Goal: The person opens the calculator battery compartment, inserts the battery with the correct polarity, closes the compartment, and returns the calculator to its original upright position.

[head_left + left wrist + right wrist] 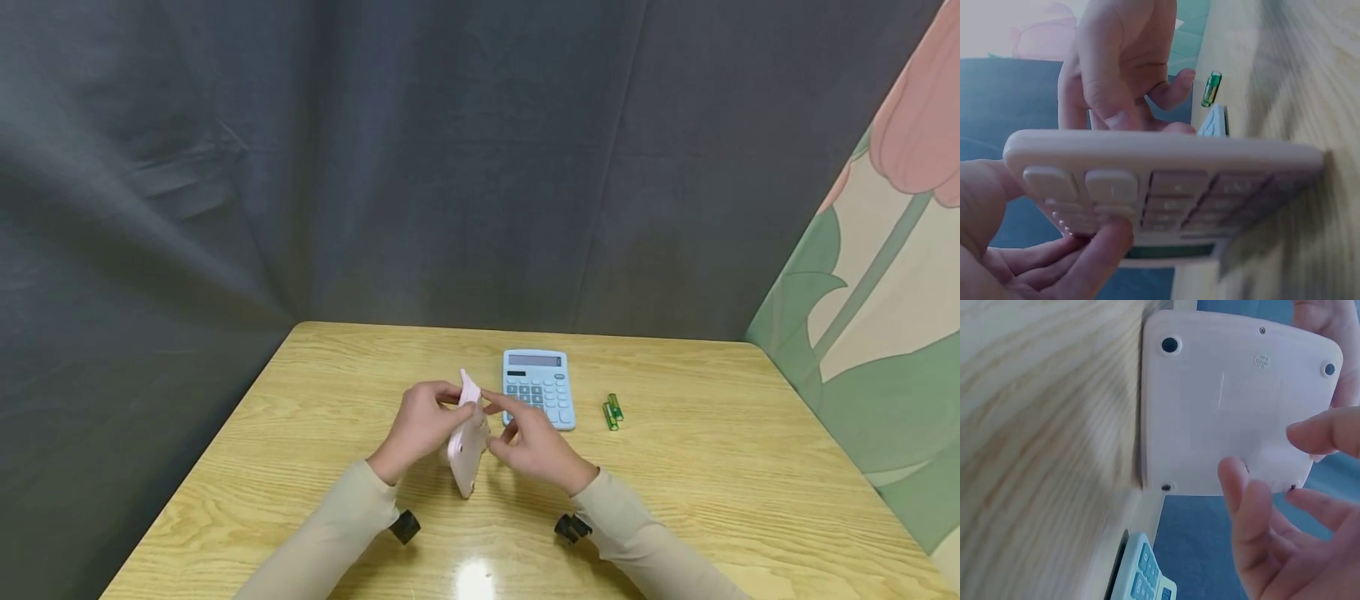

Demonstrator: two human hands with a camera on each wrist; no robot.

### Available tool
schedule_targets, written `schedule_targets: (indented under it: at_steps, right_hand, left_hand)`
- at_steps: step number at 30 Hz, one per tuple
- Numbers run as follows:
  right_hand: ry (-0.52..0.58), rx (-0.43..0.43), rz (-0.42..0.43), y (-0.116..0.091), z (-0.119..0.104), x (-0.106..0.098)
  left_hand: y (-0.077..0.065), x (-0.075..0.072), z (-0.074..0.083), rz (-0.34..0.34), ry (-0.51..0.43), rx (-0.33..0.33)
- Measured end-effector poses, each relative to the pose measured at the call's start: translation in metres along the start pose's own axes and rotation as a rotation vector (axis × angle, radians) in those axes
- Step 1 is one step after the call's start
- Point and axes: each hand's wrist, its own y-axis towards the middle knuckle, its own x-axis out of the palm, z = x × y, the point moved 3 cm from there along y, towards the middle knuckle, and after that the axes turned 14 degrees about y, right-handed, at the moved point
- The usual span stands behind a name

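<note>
A pale pink calculator (468, 446) stands on its side edge on the table. My left hand (422, 421) grips it from the left, with fingers on the key side, where white and mauve keys (1113, 185) show in the left wrist view. On the other side, my right hand (536, 442) is at the calculator's back and far edge, its fingers spread and lightly bent. The right wrist view shows that back with dark round feet, a small round sticker (1262, 361) and the right fingertips (1233, 472) close over it.
Behind my right hand, a light blue calculator (536, 375) lies face up. Two green batteries (612, 412) lie to its right. The wooden table (712, 433) meets a dark curtain (480, 167) at the back and a flower-patterned wall (885, 333) at the right.
</note>
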Motion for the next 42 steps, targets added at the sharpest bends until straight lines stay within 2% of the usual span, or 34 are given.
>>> schedule_targets:
  at_steps: [7,14,20,26,29,34,42]
  right_hand:
    - [-0.088,-0.048,0.018,0.0,-0.001,-0.004]
    - [-0.121,-0.06,0.034,0.001,-0.004,-0.006]
    - [-0.21,-0.066,0.073,0.004,-0.005,-0.007]
    - [-0.311,-0.046,0.126,0.006,-0.004,-0.008]
    - [-0.359,-0.019,0.129,0.007,-0.002,-0.008]
    - [-0.433,-0.035,0.114,0.009,0.003,-0.006]
    - [-0.496,-0.029,0.057,0.011,0.013,-0.005]
  left_hand:
    - [0.002,0.006,-0.017,-0.074,-0.19,-0.059]
    - [0.002,0.011,-0.032,-0.202,-0.409,-0.071]
    - [0.002,0.014,-0.042,-0.267,-0.499,-0.053]
    - [0.005,0.024,-0.054,-0.313,-0.581,-0.077]
    - [0.008,0.029,-0.059,-0.325,-0.593,-0.099]
    - [0.01,0.037,-0.067,-0.327,-0.57,-0.138]
    - [0.011,0.042,-0.076,-0.331,-0.41,-0.16]
